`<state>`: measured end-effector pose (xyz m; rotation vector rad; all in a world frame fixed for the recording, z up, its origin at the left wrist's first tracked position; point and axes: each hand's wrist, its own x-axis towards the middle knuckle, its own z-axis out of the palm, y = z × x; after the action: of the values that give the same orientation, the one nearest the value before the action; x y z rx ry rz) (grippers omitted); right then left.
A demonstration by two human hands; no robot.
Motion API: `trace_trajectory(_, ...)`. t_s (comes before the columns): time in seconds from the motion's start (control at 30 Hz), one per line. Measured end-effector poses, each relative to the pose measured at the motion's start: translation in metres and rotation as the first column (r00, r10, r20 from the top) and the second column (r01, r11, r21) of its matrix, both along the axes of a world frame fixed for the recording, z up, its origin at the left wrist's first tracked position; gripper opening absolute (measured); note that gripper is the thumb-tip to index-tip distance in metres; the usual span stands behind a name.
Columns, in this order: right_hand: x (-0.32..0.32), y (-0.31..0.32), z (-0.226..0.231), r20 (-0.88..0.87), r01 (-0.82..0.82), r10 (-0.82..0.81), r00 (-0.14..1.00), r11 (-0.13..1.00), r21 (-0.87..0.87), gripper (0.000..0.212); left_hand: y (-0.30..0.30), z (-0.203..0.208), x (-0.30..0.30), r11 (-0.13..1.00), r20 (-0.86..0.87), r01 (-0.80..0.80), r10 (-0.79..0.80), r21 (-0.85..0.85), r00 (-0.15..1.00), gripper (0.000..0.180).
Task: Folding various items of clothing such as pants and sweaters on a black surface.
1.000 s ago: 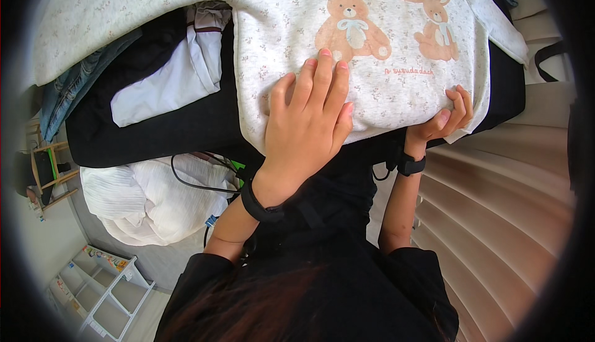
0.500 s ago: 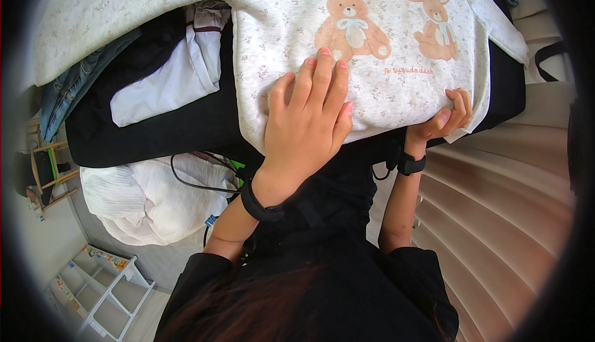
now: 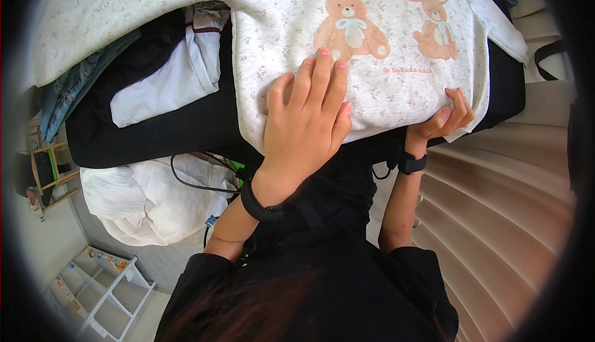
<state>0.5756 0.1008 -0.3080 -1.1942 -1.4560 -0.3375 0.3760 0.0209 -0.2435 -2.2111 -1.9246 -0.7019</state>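
Observation:
A pale, speckled sweatshirt (image 3: pixel 285 32) with two printed brown rabbits lies spread front side up over a black padded surface (image 3: pixel 186 134). Its hem faces me, and one sleeve reaches out to the far left. My left hand (image 3: pixel 304 119) rests flat on the lower front, just below the larger rabbit, fingers stretched out. At the right end of the hem, my right hand (image 3: pixel 443 118) is closed, its thumb and curled fingers gripping the sweatshirt's edge. Part of that grip is hidden by the fabric.
Beside the sweatshirt lie a white garment (image 3: pixel 167 88), blue jeans (image 3: pixel 74 88) and dark cloth. Below left is a crumpled white cloth heap (image 3: pixel 155 199) with a black cable (image 3: pixel 198 186) over it. A beige curtain (image 3: pixel 496 206) hangs at right; a white shelf rack (image 3: pixel 105 292) stands lower left.

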Motion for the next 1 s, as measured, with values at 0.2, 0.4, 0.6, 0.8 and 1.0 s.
trace_trajectory(0.2,0.002,0.0,-0.001,0.004,-0.001,0.001,1.0,1.0,0.003,0.033,0.0,0.0,0.0,1.0,-0.007,0.001,-0.001,0.016,1.0,0.043)
trace_trajectory(0.4,0.0,0.0,0.0,-0.003,0.006,-0.006,1.0,1.0,0.005,0.033,0.0,0.0,0.0,0.999,-0.024,0.002,-0.001,0.046,1.0,0.041)
trace_trajectory(0.6,-0.003,-0.004,0.006,-0.003,-0.031,0.031,1.0,0.999,0.009,0.027,-0.001,-0.001,0.0,0.998,-0.011,0.005,-0.005,0.064,1.0,0.041)
trace_trajectory(0.8,-0.004,-0.022,0.05,-0.313,-0.187,0.058,0.948,0.898,-0.399,0.022,-0.002,-0.002,0.0,0.996,-0.007,0.018,-0.017,0.084,1.0,0.042)
trace_trajectory(1.0,0.014,-0.033,0.166,-0.247,-0.651,0.675,0.695,0.737,0.182,0.04,-0.002,-0.005,0.0,0.995,-0.039,0.034,-0.03,0.099,0.999,0.041)
